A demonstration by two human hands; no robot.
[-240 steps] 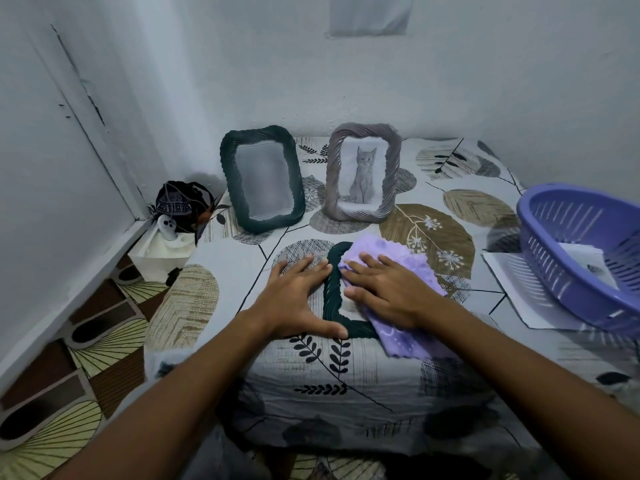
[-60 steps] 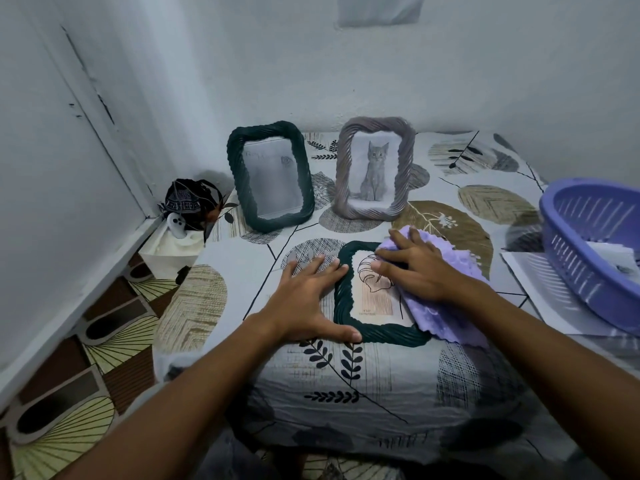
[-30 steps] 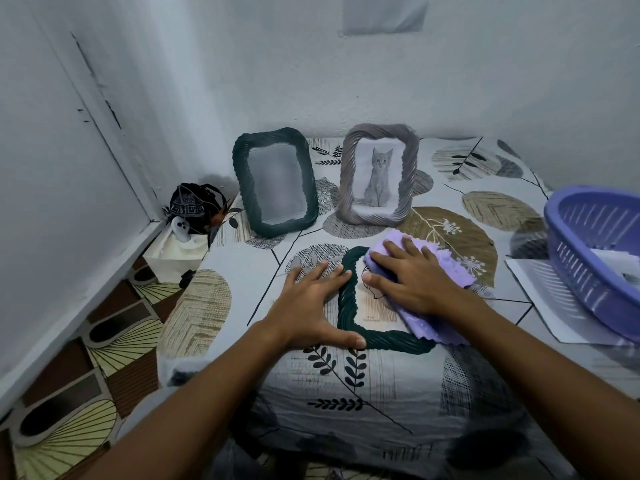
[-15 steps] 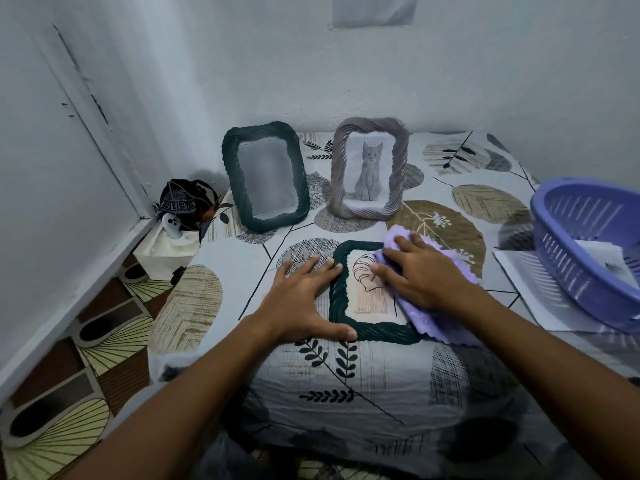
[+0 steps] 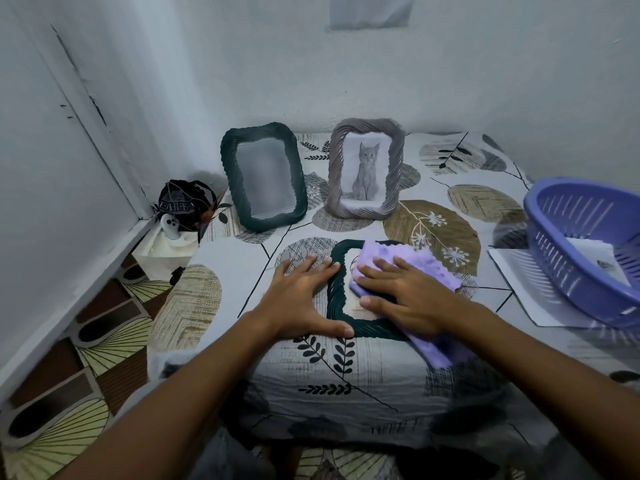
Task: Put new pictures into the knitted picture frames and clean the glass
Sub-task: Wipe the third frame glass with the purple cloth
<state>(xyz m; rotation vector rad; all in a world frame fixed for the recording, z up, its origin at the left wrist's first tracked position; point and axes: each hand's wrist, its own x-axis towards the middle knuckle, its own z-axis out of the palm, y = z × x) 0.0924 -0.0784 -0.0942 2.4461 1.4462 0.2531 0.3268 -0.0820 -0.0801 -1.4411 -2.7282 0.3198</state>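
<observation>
Leaf-print bedsheet [image 5: 381,375], right hand [image 5: 412,296] pressing purple cloth [image 5: 408,265]

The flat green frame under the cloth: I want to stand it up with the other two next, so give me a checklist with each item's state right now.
1. Flat green frame steadied: left hand rests flat against its left edge. Ok.
2. Purple cloth off the glass: right hand presses it on the glass. Not ok.
3. Glass clean: mostly covered. Cannot tell.
4. Picture inside: a pale print shows. Ok.
5. Standing room: bedsheet bare in front of upright green frame and grey cat frame. Ok.
</observation>
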